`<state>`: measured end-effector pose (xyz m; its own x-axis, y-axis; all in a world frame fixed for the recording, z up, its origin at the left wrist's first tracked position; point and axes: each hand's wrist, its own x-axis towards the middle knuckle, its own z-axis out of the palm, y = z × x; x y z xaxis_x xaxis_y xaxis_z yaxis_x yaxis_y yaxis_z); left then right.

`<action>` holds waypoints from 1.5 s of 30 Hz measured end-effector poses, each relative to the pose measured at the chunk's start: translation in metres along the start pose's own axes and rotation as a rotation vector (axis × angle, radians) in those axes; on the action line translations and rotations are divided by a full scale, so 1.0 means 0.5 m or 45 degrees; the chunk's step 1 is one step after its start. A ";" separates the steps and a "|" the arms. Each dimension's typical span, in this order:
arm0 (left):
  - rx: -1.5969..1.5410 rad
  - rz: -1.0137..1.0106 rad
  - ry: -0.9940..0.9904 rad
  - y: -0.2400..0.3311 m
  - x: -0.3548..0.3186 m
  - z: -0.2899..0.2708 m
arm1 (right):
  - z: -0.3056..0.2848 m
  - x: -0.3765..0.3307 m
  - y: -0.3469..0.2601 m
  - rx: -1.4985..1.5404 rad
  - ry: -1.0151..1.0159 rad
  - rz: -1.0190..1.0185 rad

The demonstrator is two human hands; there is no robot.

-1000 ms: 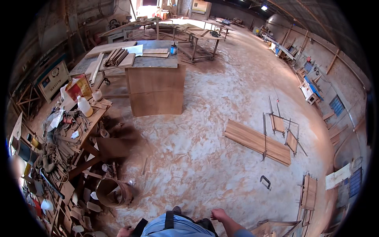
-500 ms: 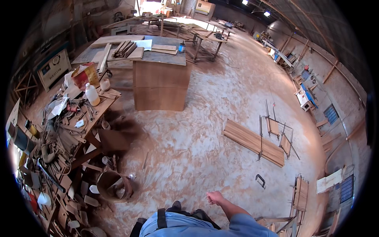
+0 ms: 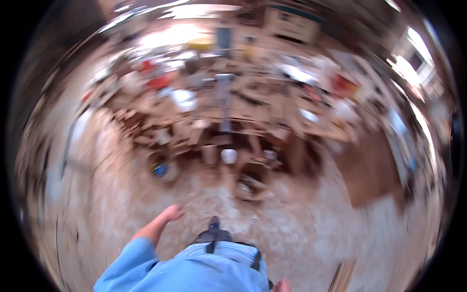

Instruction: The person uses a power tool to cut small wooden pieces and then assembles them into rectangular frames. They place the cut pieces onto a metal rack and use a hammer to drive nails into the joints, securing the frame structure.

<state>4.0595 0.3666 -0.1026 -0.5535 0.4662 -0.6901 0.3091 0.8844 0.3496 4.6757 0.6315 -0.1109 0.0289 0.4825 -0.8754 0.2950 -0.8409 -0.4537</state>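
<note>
My left hand (image 3: 174, 212) hangs over the dusty floor in front of me, curled into a loose fist, and nothing shows in it. It is nearest to a bucket (image 3: 173, 171) with a blue thing (image 3: 159, 170) inside, but stays well apart from it. Of my right hand (image 3: 281, 286) only a blurred bit shows at the lower edge beside my hip, its fingers hidden. Neither hand visibly touches anything.
A cluttered workbench (image 3: 311, 127) stretches across ahead. A second bucket (image 3: 240, 187) with pale scraps stands before it, a white container (image 3: 228, 156) behind. A brown panelled table (image 3: 367, 170) stands at right. Boards (image 3: 343, 275) lie at the lower right.
My view has swung left, smearing the picture; the workbench and bucket moved from the left to the middle. My left arm came into view; my right hand has dropped to the lower edge.
</note>
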 end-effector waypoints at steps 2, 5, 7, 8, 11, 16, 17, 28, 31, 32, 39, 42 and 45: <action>-0.126 -0.008 0.186 -0.004 -0.020 -0.023 | 0.026 0.021 -0.029 -0.128 -0.056 0.073; -0.511 -0.197 0.294 0.012 -0.121 -0.019 | 0.067 0.067 -0.102 -0.320 -0.136 0.095; -0.661 -0.259 0.404 -0.035 -0.163 0.049 | 0.088 0.107 -0.152 -0.413 -0.198 0.061; -0.731 -0.342 0.334 -0.030 -0.183 0.065 | 0.093 0.134 -0.186 -0.420 -0.211 0.020; -0.965 -0.566 0.170 0.004 -0.296 0.152 | 0.115 0.209 -0.293 -0.398 -0.243 -0.097; -1.327 -0.710 -0.208 0.029 -0.407 0.449 | 0.176 0.270 -0.443 -0.234 -0.263 -0.301; -1.597 -0.719 -0.331 0.049 -0.426 0.455 | 0.184 0.268 -0.450 -0.226 -0.284 -0.315; -1.514 -0.627 -0.664 -0.030 -0.381 0.338 | 0.218 0.127 -0.246 -0.691 -0.366 -0.159; -1.131 -0.328 -0.400 -0.060 -0.340 0.287 | 0.236 0.047 -0.189 -0.740 -0.286 -0.120; -0.982 -0.311 -0.478 -0.074 -0.317 0.274 | 0.244 0.022 -0.174 -0.765 -0.268 -0.112; -0.369 0.346 -0.659 -0.190 -0.156 0.440 | 0.282 -0.119 -0.130 -0.969 -0.250 -0.139; -0.231 0.386 -0.788 -0.211 -0.146 0.495 | 0.277 -0.157 -0.134 -1.078 -0.274 -0.191; -0.226 0.455 -0.857 -0.202 -0.164 0.467 | 0.271 -0.121 -0.121 -1.064 -0.279 -0.160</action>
<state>4.2540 0.2343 -0.2293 0.1616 0.6611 -0.7327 0.2204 0.6995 0.6798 4.5268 0.6200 -0.0532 -0.2096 0.4294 -0.8785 0.8900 -0.2883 -0.3533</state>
